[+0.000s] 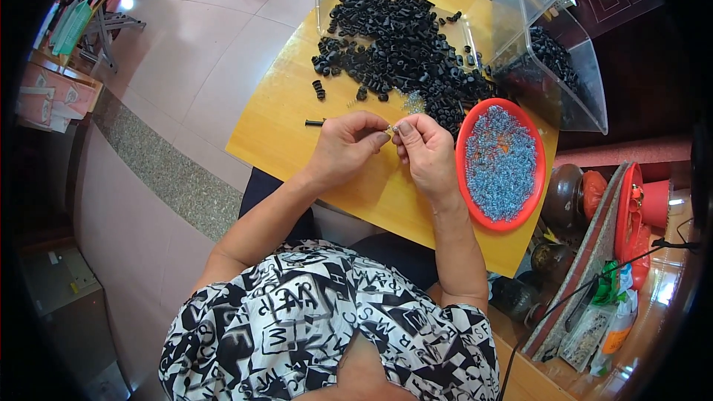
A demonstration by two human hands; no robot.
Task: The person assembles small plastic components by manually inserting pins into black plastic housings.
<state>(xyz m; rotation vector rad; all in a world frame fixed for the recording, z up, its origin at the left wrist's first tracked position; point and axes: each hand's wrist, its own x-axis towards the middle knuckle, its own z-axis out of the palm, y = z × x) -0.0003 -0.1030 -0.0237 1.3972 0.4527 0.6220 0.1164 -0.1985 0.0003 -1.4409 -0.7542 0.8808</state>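
1. Through the head camera, I look down at a yellow table (275, 119) with two bare hands over its near side.
2. I see the left hand (347, 145) with its thumb and pointing finger pinched around a tiny shiny bit (393, 128). It is too small for me to tell what it is.
3. I see the right hand (429, 150) pinching the same bit from the other side, thumb and finger close together. The tips of both hands almost meet.
4. Just past the fingers, I can see a small heap of silvery springs (414, 102) on the table, beside the black pieces.
5. The big pile of black pieces (401, 37) spreads over the far half of the table. A few lie loose near its left edge.
6. A thin black stick (314, 123) lies just left of the left hand, and its other end is hidden from me.
7. To the right of the right hand, I see a red plate (499, 227), long and round, full of bluish silver springs (501, 171).
8. Behind the plate, a clear box (603, 104) stands tilted, with more black bits (553, 59) inside.
9. Nearest to me is the person's black and white shirt (327, 319), with both bare arms reaching forward.
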